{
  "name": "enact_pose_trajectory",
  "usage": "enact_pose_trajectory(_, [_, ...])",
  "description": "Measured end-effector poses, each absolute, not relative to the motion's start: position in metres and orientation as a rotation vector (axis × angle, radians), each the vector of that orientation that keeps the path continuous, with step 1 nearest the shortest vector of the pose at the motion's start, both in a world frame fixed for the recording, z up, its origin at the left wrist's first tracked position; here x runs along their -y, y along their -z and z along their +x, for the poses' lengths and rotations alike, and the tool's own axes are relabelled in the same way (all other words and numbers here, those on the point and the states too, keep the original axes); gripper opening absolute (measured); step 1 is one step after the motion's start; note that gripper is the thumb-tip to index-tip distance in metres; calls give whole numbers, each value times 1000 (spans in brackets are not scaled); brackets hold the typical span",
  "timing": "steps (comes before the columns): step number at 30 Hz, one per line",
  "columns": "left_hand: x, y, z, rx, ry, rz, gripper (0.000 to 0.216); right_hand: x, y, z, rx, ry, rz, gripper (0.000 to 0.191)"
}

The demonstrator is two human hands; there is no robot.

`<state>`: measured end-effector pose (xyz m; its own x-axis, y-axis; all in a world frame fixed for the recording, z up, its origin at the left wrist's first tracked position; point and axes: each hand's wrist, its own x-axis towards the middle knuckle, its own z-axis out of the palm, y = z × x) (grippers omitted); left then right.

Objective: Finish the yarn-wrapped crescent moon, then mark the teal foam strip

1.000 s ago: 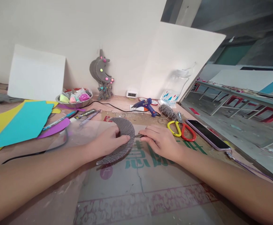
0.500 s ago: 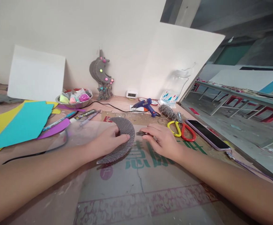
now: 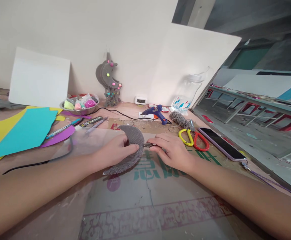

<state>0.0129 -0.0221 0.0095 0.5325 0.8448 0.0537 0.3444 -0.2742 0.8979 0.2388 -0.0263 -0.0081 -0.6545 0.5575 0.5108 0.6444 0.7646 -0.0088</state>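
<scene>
— Compared with half a second ago, the right hand (image 3: pixel 173 151) is slightly nearer to the crescent (image 3: pixel 132 159), and its tool (image 3: pixel 149 144) now reaches the outer edge.
— And where is the crescent exactly?
— It is above the clear sheet (image 3: pixel 120 206), in front of the person. The left hand (image 3: pixel 114 150) holds it from the inner curve: the thumb lies on its grey, ribbed face, and the other fingers go behind, mostly hidden.
— How are the right fingers?
— They are closed together, with the tool pinched between thumb and forefinger. Whether its point is inside the edge or only against it, I cannot tell.
— What lies around?
— Beyond the right hand are the scissors (image 3: pixel 191 137), the string (image 3: pixel 179 119) and the glue gun (image 3: pixel 155 113); the phone (image 3: pixel 222 143) is further right. On the left lie the blue paper (image 3: pixel 25 133) and the filled bowl (image 3: pixel 91 110). Behind, against the wall (image 3: pixel 140 50), hangs a moon ornament (image 3: pixel 104 75).
</scene>
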Motion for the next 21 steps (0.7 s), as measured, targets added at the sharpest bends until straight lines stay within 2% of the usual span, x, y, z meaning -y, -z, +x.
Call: enact_pose_trajectory(21, [20,-7,14,-991,-705,1926,19,26,9,238,2414,223,-889,20])
